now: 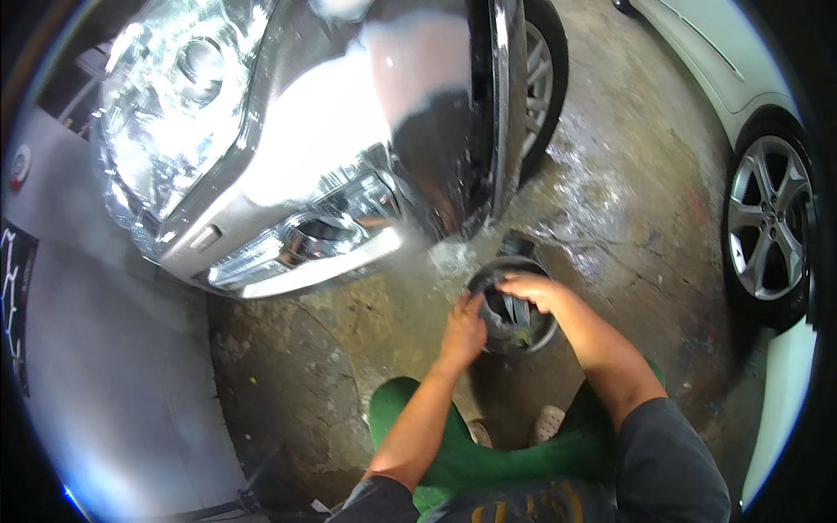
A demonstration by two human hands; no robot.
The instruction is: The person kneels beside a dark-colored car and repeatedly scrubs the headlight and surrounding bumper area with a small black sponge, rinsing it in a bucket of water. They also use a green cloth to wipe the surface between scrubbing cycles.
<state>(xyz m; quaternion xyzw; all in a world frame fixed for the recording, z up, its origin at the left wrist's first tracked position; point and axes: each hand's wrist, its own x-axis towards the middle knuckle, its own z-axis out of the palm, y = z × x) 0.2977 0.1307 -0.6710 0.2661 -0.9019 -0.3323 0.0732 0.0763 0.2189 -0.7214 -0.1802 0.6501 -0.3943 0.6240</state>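
Observation:
Both hands are at a round bucket (544, 341) that stands on the floor between my feet and the car. My left hand (465, 327) reaches over its left rim, and what its fingers hold, if anything, is hard to make out. My right hand (528, 289) is bent over the far right part of the opening, next to a grey strip-like piece (518, 312) inside; its grip on that piece is unclear. Something small and yellow-green (524, 337) shows near the bucket's front. Just beyond the bucket lies a dark object (516, 244).
The dark car's wet bumper corner (444, 163), headlight (189, 98) and lower lamp (314, 238) overhang the floor ahead and left. Its wheel (544, 85) is behind. A light-coloured car with an alloy wheel (769, 219) stands right. A grey wall (124, 366) runs along the left. The concrete floor is wet.

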